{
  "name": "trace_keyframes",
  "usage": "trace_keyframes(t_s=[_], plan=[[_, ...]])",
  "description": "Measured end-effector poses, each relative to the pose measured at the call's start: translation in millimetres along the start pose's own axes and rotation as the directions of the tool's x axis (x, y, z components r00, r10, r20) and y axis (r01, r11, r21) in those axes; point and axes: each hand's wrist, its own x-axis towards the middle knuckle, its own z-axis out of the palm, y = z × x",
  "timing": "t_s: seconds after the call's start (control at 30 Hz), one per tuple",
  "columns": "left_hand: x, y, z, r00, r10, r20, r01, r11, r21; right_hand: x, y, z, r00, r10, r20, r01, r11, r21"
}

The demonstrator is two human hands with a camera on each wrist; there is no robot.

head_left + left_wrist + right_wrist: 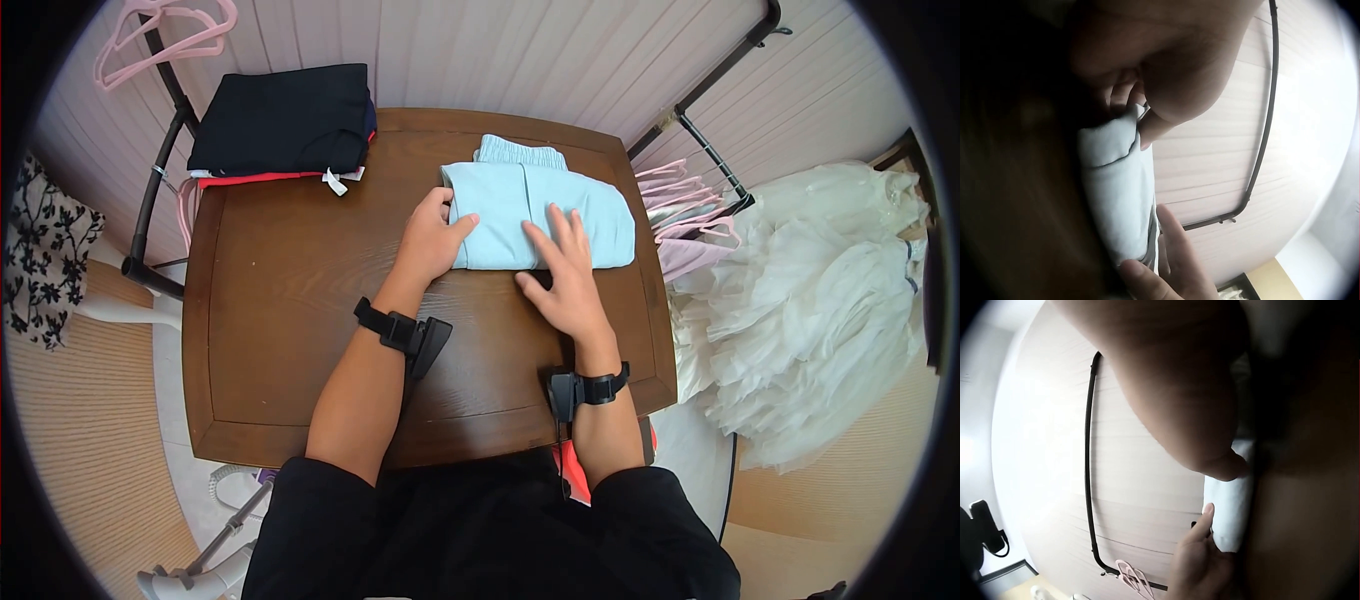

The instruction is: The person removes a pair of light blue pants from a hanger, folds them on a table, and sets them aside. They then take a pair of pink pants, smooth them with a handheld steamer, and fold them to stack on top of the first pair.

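Note:
A folded pair of light blue pants [500,205] lies on the right half of the brown table, its gathered elastic waistband [522,152] showing at the far side. My left hand [430,240] grips the left end of the bundle, thumb on top and fingers curled round the edge. In the left wrist view, that end of the pants [1110,181] appears as a layered roll under the fingers. With fingers spread, my right hand [570,282] rests on the front middle of the cloth. The right wrist view shows only part of the pants [1229,500].
A stack of folded dark clothes [285,120], with a red layer beneath, sits at the table's far left corner [400,125]. Black racks stand on both sides, with pink hangers [165,45] at left. White ruffled gowns [800,310] hang beyond the table's right edge.

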Motion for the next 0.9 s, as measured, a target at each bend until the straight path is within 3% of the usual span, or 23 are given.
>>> trace_keyframes(t_s=[0.17, 0.37, 0.43, 0.57, 0.9], plan=[[-5.5, 5.5, 4.1, 0.998, 0.013, -0.057, -0.013, 1.000, 0.012, 3.2, 7.6, 23.2, 0.987, 0.097, 0.130, -0.075, 0.983, -0.166], [-8.2, 10.5, 3.7, 0.994, -0.046, -0.103, 0.047, 0.999, 0.008, 30.6, 47.5, 29.2, 0.977, 0.160, 0.142, -0.132, 0.973, -0.189], [-5.0, 0.0, 6.4, 0.991, -0.004, -0.136, -0.016, 0.989, -0.147, 45.5, 68.2, 28.6, 0.974, 0.178, 0.140, -0.145, 0.966, -0.215], [-5.5, 0.3, 6.0, 0.994, 0.011, -0.113, -0.026, 0.990, -0.141, 73.9, 106.5, 21.0, 0.956, 0.234, 0.176, -0.191, 0.953, -0.234], [-11.9, 16.6, 13.6, 0.996, -0.042, -0.077, 0.031, 0.991, -0.134, 114.5, 164.7, -1.3, 0.941, 0.214, 0.263, -0.171, 0.970, -0.175]])
